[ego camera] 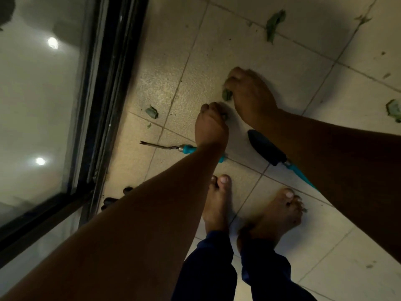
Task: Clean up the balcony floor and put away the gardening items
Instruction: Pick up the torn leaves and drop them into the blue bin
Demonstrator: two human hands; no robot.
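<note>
Both my hands reach down to the pale tiled floor. My right hand is curled around green leaf scraps that stick out under its fingers. My left hand is curled too, with a bit of green leaf at its fingertips. A teal-handled weeding fork lies on the floor under my left wrist. A black trowel with a teal handle lies under my right forearm. Loose leaves lie apart on the tiles: one at the left, one far ahead, one at the right edge.
A dark-framed glass sliding door runs along the left side. My bare feet stand just behind the tools. Small dark clumps lie by the door track. Tiny leaf bits dot the tiles at the right.
</note>
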